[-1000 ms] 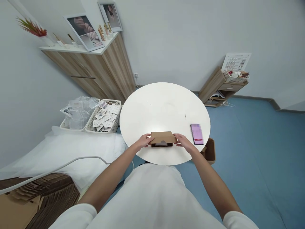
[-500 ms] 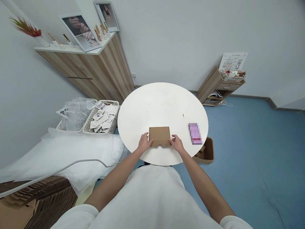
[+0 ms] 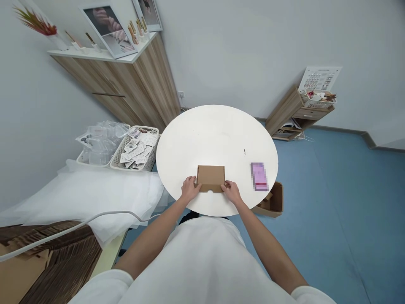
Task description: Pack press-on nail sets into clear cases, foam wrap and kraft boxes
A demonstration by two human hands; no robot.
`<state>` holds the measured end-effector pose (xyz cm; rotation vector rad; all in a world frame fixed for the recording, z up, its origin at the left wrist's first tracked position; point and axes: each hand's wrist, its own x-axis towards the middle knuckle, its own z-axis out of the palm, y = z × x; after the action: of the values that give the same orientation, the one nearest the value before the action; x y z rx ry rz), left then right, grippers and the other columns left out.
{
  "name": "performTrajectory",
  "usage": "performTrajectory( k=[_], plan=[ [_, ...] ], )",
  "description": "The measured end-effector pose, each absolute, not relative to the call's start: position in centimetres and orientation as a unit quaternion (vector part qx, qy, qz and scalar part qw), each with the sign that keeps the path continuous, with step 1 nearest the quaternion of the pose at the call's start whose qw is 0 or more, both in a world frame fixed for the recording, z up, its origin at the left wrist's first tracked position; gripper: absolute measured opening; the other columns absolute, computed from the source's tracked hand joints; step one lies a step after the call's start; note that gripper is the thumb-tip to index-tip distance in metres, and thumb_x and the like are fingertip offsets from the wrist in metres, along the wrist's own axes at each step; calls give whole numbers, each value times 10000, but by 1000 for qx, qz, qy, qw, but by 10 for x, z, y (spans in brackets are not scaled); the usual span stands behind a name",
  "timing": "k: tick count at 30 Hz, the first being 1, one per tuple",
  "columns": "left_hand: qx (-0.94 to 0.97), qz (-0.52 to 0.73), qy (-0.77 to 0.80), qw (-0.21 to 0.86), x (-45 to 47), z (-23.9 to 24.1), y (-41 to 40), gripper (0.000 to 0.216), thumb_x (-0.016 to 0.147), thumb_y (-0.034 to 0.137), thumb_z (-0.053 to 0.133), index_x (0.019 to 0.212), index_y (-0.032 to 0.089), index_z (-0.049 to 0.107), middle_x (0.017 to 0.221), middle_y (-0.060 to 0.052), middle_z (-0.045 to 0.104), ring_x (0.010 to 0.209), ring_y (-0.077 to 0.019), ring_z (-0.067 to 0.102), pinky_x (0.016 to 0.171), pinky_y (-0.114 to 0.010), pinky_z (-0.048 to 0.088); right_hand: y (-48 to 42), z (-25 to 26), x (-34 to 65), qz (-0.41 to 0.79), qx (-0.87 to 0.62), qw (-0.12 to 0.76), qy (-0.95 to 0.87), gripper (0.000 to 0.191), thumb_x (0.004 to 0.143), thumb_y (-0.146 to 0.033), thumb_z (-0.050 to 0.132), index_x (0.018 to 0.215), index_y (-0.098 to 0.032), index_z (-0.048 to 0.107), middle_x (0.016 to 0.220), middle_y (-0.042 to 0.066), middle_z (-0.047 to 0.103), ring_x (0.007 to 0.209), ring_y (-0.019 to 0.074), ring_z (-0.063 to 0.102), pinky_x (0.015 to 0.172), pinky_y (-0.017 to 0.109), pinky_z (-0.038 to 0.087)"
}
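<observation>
A small brown cardboard box (image 3: 211,175) lies near the front edge of the round white table (image 3: 218,131). Its front flap (image 3: 207,187) shows as a darker strip along the near side, with a notch in the middle. My left hand (image 3: 190,188) grips the box's near left corner, thumb on the flap and fingers at the side. At the near right corner my right hand (image 3: 232,191) holds it the same way. To the right on the tabletop lies a blurred purple item (image 3: 259,176).
White baskets hold paper cards (image 3: 139,150) and clear plastic packs (image 3: 103,145) at the left. White sheeting (image 3: 104,190) and stacked flat cardboard (image 3: 63,261) are nearer. An open carton (image 3: 276,200) stands on the floor beside the table. Cabinets (image 3: 158,80) line the wall.
The front flap of the box now shows as a separate strip at an angle to the top, between my thumbs. My hands stay at the near corners; the whole view has shifted slightly.
</observation>
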<state>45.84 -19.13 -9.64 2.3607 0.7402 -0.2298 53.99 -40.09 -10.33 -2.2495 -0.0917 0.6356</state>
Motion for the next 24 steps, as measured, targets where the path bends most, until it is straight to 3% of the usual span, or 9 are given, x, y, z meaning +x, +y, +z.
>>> performTrajectory(
  k=[4, 9, 14, 17, 21, 24],
  plan=[
    [904, -85, 263, 325, 449, -89, -196, 456, 759, 335, 441, 1206, 249, 427, 1248, -77, 449, 1172, -273, 354, 915, -417, 302, -411, -97, 534, 222, -897, 362, -121, 510, 669, -360, 564, 1151, -214, 484, 1226, 82, 432, 1155, 232, 370, 945, 356, 305],
    [886, -84, 267, 369, 449, -73, -202, 458, 710, 226, 459, 1164, 288, 470, 1023, -36, 561, 1006, -236, 473, 843, -370, 353, -421, -83, 534, 257, -874, 363, -194, 572, 664, -344, 586, 1203, -252, 420, 1207, 55, 461, 1155, 230, 374, 977, 401, 255],
    [882, -47, 198, 425, 452, -52, -209, 450, 688, 382, 543, 1122, 263, 527, 828, -12, 502, 806, -175, 508, 741, -277, 407, -435, -69, 544, 250, -841, 441, -189, 693, 640, -371, 617, 1265, -257, 342, 1148, 58, 475, 1068, 221, 447, 916, 373, 347],
    [888, -48, 177, 423, 456, -47, -213, 458, 645, 418, 602, 1067, 244, 563, 799, -15, 478, 757, -171, 507, 698, -264, 421, -442, -61, 553, 257, -828, 463, -186, 631, 676, -360, 590, 1256, -244, 371, 1095, 60, 487, 1002, 203, 481, 886, 354, 377],
    [881, -63, 199, 424, 466, -49, -216, 295, 731, 331, 524, 1004, 234, 578, 825, -29, 476, 769, -165, 520, 709, -266, 430, -447, -53, 564, 270, -825, 462, -181, 449, 780, -370, 455, 1207, -231, 442, 1051, 60, 502, 975, 181, 493, 872, 326, 382],
    [876, -63, 220, 426, 471, -54, -215, 292, 754, 312, 502, 1024, 218, 560, 858, -37, 487, 797, -166, 527, 740, -277, 426, -447, -50, 570, 275, -829, 455, -172, 407, 817, -407, 384, 1165, -220, 479, 1026, 60, 519, 975, 181, 489, 869, 318, 375]
  ],
)
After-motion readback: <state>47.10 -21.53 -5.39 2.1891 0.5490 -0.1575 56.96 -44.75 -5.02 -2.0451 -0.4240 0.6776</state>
